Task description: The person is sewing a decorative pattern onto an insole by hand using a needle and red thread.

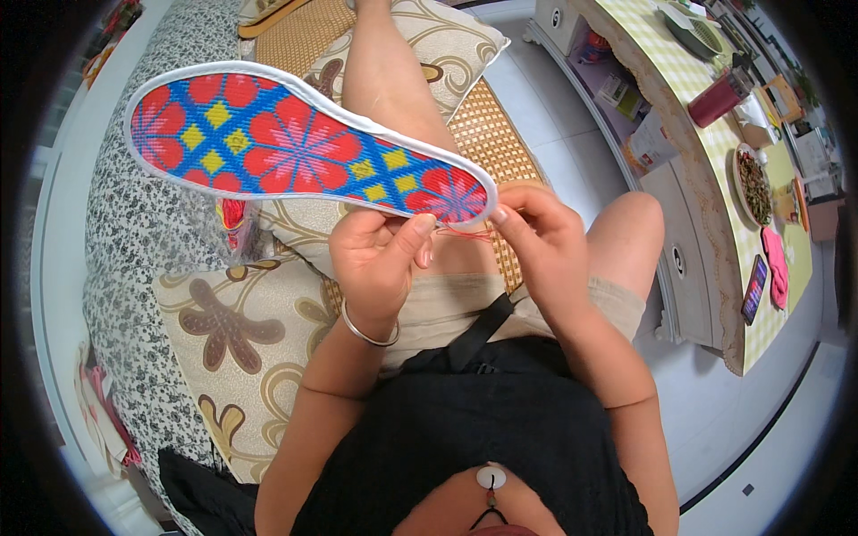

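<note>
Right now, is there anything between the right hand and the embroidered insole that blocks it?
Nothing visible blocks it. The right hand is already at the heel end of the embroidered insole, pinching near a thin red thread. The left hand grips the same end from below.

Seat: a couch [116,232] covered in black-and-white floral fabric, with a woven bamboo mat [487,143] laid along its top. On the couch lie cream cushions with brown flower and swirl print, one [232,348] at the person's left, another [447,40] further along under the outstretched leg. A small bundle of red and yellow thread [232,214] sits on the couch just beside the nearer cushion. To the person's right, across pale floor tiles [715,402], stands a table [715,223] with a yellow-checked cloth. On it: a maroon flask [719,96], a plate of dark food [753,185], a phone [755,288], a pink cloth [776,266].
</note>
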`<state>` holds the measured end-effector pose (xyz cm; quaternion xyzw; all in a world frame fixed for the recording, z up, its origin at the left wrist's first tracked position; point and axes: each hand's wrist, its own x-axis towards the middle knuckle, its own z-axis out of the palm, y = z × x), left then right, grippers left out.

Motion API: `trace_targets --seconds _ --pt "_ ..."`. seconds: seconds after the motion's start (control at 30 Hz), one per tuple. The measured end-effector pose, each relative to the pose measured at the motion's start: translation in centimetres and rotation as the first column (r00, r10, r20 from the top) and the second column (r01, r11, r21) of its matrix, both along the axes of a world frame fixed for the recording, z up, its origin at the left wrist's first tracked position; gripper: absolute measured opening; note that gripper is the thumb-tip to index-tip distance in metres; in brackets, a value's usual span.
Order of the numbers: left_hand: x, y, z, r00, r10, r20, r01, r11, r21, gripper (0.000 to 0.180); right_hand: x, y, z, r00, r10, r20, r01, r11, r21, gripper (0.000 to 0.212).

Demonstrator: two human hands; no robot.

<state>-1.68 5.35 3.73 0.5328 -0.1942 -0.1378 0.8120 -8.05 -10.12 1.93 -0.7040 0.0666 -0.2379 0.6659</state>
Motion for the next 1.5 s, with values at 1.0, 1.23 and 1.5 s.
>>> trace_targets --seconds 1.0,1.23,1.5 --pt "7.9 1.8 -4.0 0.655 -0.725 -0.213 0.309 0.514 -0.800 0.013 -11.9 -19.1 -2.9 0.780 -0.626 0.015 0.589 0.741 0.323 0.021" --pt "4.5 -1.7 -4.9 0.419 -0.901 -0.111 0.389 0.289 -0.875 0.023 -1.4 -0.4 2.3 0.970 -0.074 0.233 0.149 0.934 -0.326 0.013" --pt "3.8 -1.7 -5.1 0.431 -0.895 -0.115 0.403 0.305 -0.863 0.018 0.8 1.9 1.9 0.895 0.042 0.444 0.161 0.898 -0.409 0.017"
